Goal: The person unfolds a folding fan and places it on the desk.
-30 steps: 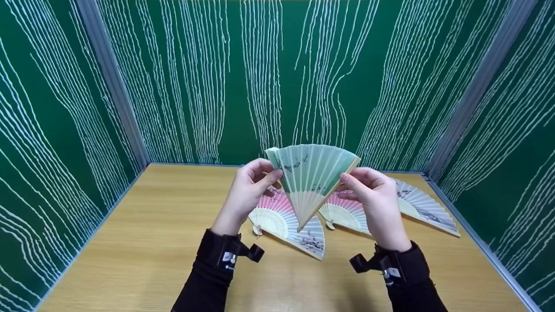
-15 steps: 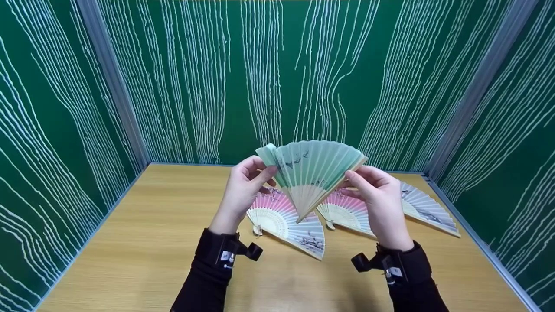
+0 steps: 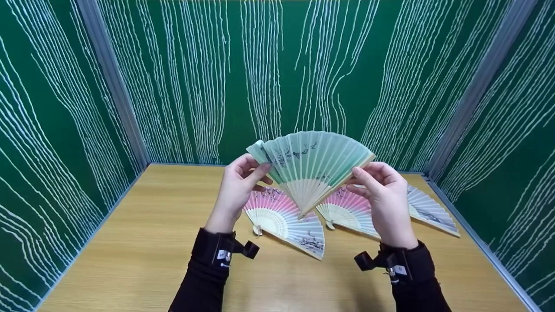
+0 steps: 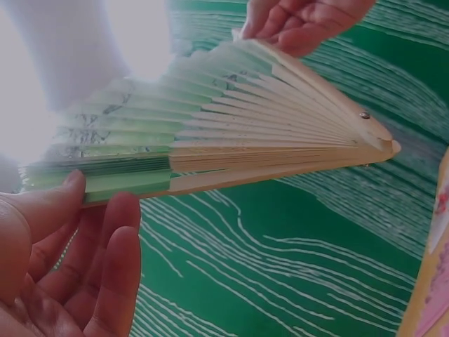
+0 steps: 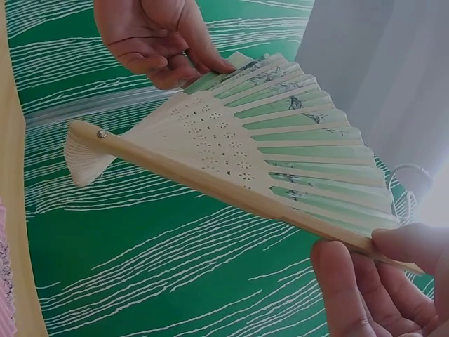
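Observation:
A green folding fan (image 3: 316,156) with dark branch prints is held up over the table, partly spread, its pivot end pointing down. My left hand (image 3: 236,186) pinches its left edge between thumb and fingers. On the opposite side, my right hand (image 3: 388,195) pinches the wooden outer rib. In the left wrist view, folds of the green fan (image 4: 140,144) are still bunched near the left thumb. The right wrist view shows the pierced pale ribs (image 5: 224,147) and the metal pivot pin (image 5: 102,134).
Below the hands, a pink-and-white fan (image 3: 277,216) lies spread on the wooden table (image 3: 151,242). Another pink fan (image 3: 347,212) lies to its right, partly behind the right hand. A greyish fan (image 3: 433,210) is farther right. Green walls with white wavy lines (image 3: 321,65) surround the table.
Both hands have moved apart, left hand leftward and right hand rightward. The green fan has spread wider and risen slightly. The fans on the table have stayed put.

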Available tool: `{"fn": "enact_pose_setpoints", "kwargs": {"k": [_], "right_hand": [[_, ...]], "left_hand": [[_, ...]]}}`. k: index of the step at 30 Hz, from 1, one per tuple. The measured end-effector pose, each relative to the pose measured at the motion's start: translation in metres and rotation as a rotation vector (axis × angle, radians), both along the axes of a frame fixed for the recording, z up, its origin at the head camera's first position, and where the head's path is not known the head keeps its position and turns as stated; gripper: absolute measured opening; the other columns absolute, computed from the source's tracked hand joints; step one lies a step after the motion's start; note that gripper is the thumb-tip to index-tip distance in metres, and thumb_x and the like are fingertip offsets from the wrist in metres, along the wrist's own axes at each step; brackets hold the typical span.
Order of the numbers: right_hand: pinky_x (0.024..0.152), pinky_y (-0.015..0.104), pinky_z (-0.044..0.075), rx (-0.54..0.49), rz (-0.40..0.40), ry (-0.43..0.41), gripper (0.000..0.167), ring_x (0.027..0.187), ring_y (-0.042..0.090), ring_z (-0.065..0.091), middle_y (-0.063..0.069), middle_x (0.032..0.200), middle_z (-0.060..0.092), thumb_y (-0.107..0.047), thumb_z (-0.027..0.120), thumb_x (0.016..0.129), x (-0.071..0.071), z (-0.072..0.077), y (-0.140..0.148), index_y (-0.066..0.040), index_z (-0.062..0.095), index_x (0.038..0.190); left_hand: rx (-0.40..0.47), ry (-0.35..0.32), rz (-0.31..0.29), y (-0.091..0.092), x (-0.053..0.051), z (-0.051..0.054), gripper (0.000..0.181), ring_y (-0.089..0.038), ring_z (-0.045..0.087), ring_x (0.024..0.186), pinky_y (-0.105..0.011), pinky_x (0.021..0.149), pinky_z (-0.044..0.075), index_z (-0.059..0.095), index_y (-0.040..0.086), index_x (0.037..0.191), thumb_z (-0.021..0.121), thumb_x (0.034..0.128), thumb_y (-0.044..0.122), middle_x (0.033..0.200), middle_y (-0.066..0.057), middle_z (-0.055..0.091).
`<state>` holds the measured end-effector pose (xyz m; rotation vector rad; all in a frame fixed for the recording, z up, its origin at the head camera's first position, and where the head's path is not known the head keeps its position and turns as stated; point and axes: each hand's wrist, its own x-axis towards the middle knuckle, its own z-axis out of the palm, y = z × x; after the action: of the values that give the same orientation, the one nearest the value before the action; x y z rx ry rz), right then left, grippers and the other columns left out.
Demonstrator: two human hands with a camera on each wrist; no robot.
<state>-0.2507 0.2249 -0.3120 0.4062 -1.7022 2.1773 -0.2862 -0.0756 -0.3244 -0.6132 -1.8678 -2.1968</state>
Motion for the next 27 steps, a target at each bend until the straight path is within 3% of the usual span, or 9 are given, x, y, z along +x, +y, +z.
{"fn": "enact_pose_setpoints", "kwargs": {"k": [7, 27], "right_hand": [[0.075, 0.043, 0.056, -0.038, 0.016, -0.014, 0.035, 0.088, 0.035, 0.066, 0.023, 0.1, 0.062, -0.012, 0.068, 0.087, -0.002, 0.0, 0.005, 0.009, 0.053, 0.111], [0.075, 0.044, 0.056, -0.097, 0.053, 0.006, 0.031, 0.085, 0.037, 0.066, 0.025, 0.098, 0.064, -0.01, 0.065, 0.09, -0.004, -0.001, 0.009, 0.01, 0.052, 0.11]], "left_hand": [[-0.016, 0.0, 0.017, -0.003, -0.002, -0.001, 0.029, -0.032, 0.066, 0.081, -0.05, 0.066, 0.055, 0.065, 0.009, 0.105, 0.071, 0.085, 0.029, 0.098, -0.014, 0.067], [0.035, 0.004, 0.072, -0.014, -0.004, -0.001, 0.028, -0.032, 0.068, 0.084, -0.042, 0.071, 0.057, 0.064, 0.009, 0.109, 0.069, 0.0877, 0.026, 0.101, -0.015, 0.067]]}}
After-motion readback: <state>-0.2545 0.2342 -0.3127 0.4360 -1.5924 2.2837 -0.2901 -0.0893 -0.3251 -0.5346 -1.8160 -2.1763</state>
